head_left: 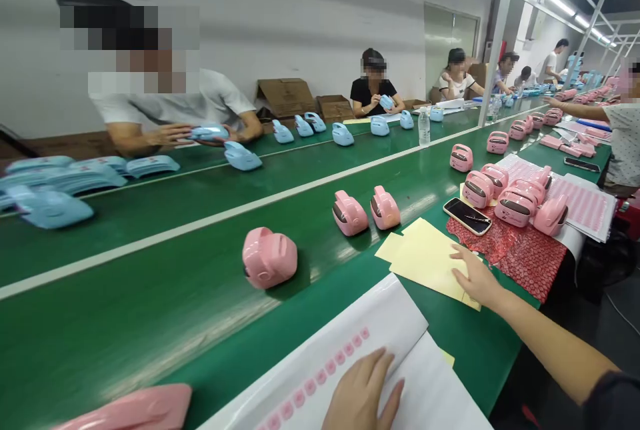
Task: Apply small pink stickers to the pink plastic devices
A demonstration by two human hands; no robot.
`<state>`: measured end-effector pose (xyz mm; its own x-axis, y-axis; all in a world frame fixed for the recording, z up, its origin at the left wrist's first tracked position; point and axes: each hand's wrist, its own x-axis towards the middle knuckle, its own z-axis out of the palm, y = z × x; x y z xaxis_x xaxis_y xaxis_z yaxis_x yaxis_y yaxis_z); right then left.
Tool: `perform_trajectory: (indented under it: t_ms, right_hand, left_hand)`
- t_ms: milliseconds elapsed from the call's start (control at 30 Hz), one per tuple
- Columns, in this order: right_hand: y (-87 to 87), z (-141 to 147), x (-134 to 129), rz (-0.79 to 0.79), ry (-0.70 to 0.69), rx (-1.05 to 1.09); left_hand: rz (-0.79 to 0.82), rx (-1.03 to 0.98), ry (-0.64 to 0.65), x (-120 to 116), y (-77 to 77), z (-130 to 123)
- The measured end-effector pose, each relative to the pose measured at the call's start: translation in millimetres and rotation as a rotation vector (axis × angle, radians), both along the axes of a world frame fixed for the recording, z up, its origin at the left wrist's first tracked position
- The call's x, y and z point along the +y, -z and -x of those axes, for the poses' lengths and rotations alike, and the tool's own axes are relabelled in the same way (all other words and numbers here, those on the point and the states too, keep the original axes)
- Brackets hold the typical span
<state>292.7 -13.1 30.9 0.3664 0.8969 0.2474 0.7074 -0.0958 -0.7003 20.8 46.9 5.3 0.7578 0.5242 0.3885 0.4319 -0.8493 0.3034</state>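
My left hand (pixel 361 393) rests on a white sheet (pixel 350 323) bearing a row of small pink stickers; its fingers are slightly spread and nothing shows in them. Farther right, my right hand (pixel 475 275) is over yellow paper (pixel 425 253), fingers apart and holding nothing. A rounded pink device (pixel 270 258) sits on the green belt beyond the sheet. Two more pink devices (pixel 351 213) stand near the yellow paper. At the bottom left, part of a pink plastic piece (pixel 135 409) is in view.
A phone (pixel 468 216) and grouped pink devices (pixel 517 205) lie by red bubble wrap (pixel 530 253) at right. Blue devices (pixel 243 156) line the far side, with a water bottle (pixel 424 127). Across the belt, a person (pixel 220 93) handles a blue device.
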Motion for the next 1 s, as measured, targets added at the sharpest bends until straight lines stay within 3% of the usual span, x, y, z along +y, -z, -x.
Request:
perform_trajectory:
  t_ms: [100, 167, 233, 333, 500, 700, 867, 1000]
  right_hand:
    - [30.0, -21.3, -22.6, 0.042, 0.085, -0.002]
    - [44.0, -23.5, -30.6, 0.042, 0.090, 0.020]
    - [52.1, -22.5, -34.0, 0.032, 0.072, 0.034]
    - [57.3, -20.7, -33.5, 0.025, 0.057, 0.025]
    - [62.6, -18.2, -29.7, -0.018, 0.026, -0.066]
    - [65.6, -15.9, -28.8, -0.043, 0.039, -0.092]
    - [61.2, -12.1, -29.4, 0.040, 0.066, -0.060]
    - [54.4, -9.4, -29.1, 0.115, 0.103, -0.035]
  left_hand:
    - [0.074, 0.189, -0.040, 16.4, -38.5, -58.4]
    - [0.091, 0.227, -0.076, 34.7, -52.9, -98.4]
    - [0.092, 0.257, -0.157, 53.9, -54.0, -130.1]
    - [0.117, 0.309, -0.284, 72.9, -40.3, -155.3]
    - [0.108, 0.325, -0.318, 69.5, -20.7, -160.5]
    - [0.055, 0.191, -0.262, 51.8, -17.3, -161.0]
    - [0.008, -0.005, -0.237, 47.1, -30.5, -159.0]
    - [-0.038, -0.177, -0.248, 55.4, -55.4, -150.4]
